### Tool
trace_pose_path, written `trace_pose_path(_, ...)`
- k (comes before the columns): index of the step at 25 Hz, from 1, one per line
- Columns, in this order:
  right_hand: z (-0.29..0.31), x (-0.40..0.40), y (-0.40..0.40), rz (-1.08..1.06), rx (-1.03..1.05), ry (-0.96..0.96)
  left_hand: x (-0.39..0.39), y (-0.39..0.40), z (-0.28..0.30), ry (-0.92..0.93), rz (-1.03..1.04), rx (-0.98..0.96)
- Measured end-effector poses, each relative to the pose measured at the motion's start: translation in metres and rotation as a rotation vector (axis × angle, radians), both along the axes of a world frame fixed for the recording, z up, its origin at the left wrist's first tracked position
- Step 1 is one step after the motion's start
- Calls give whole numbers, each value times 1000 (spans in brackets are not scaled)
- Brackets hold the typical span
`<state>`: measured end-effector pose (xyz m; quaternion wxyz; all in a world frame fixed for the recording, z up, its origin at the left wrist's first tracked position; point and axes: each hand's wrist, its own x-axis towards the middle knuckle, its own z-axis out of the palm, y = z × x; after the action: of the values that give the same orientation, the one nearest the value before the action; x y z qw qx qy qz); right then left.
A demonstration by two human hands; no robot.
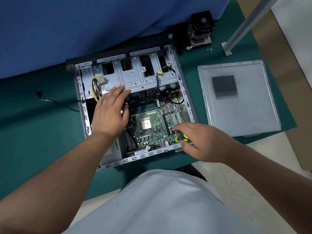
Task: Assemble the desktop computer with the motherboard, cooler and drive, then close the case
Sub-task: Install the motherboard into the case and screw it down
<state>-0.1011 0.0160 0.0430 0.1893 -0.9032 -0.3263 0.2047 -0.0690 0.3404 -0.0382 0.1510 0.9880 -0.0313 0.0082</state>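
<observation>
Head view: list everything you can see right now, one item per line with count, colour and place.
case: one, grey, open, centre of mat
motherboard: one, green, inside case
cooler: one, black with silver fins, on mat behind case
side panel: one, grey, flat, right of case
screws: a few, silver, near cooler
loose cable: one, black, left of case
mat: one, green, under everything
screwdriver: one, yellow-black handle, in right hand
left hand: flat, resting on the case's drive cage edge
right hand: grips screwdriver at motherboard's near right corner

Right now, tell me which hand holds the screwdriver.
The right hand grips the yellow-handled screwdriver; the left hand lies flat and holds nothing.
</observation>
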Motion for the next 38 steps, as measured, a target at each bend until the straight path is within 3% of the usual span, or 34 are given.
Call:
trace_pose_path(6, 4, 0, 25, -21, -335, -175, 0, -1, 1, 4, 2, 0)
trace_pose_path(9, 9, 2, 22, 57, -145, 87, 1, 0, 1, 7, -3, 1)
trace_pose_path(11, 13, 3, 25, 105, -157, 191, 1, 0, 1, 4, -4, -3)
trace_pose_path(15, 5, 0, 45, 3, -431, -148, 0, -2, 3, 6, 3, -8)
trace_pose_path(17, 2, 0, 44, -21, -365, -79, 1, -1, 2, 7, 4, -5)
trace_pose_path(20, 8, 6, 26, 90, -218, 188, 1, -1, 1, 1, 1, -4)
trace_pose_path(22, 13, 9, 21, 88, -236, 254, 1, -1, 1, -6, 1, -6)
trace_pose_path(25, 9, 9, 31, 24, -480, -55, 0, -1, 1, -1, 2, -1)
trace_pose_path(27, 6, 11, 37, 15, -527, -109, 0, -1, 1, -2, 1, 4)
trace_pose_path(31, 17, 22, 25, 150, -281, 315, 1, 0, 1, -6, -2, 6)
trace_pose_path(32, 20, 23, 26, 156, -287, 327, 1, 0, 1, -6, -1, 6)
trace_pose_path(36, 15, 13, 44, 82, -550, -90, 0, -1, 1, -4, -2, 2)
trace_pose_path(38, 12, 12, 44, 100, -526, -104, 0, -1, 1, -8, -2, -6)
